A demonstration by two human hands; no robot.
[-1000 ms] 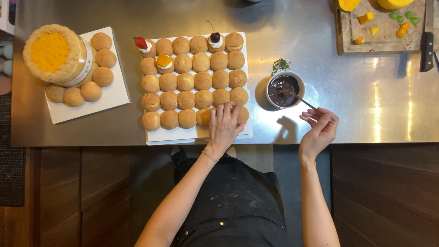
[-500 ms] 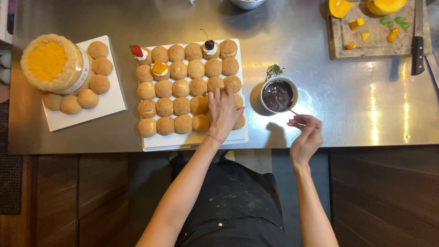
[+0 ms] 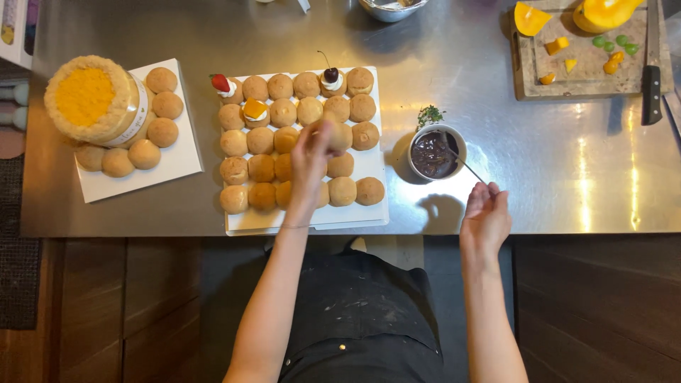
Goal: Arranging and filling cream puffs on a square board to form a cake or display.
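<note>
On the steel counter (image 3: 284, 35) your left hand (image 3: 310, 159) has pinched a round puff (image 3: 339, 136) just above the white tray (image 3: 376, 213), while your right hand (image 3: 485, 213) grips a thin spoon (image 3: 464, 162) in the bowl of dark filling (image 3: 434, 152); I judge you're at the filling step, needing puff and spoon brought together steadily.

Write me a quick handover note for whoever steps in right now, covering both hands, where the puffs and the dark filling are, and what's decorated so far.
Left hand: lifting one cream puff just above the white tray.
Right hand: holding a thin spoon whose tip sits in the small bowl of dark filling, right of the tray.
Done: three puffs in the tray's far rows are topped, with a strawberry, an orange fruit piece and a cherry.
Left: the other puffs on the tray look plain.
Elsewhere: round cake ringed by puffs at left; cutting board with cut fruit and a knife at far right.
</note>
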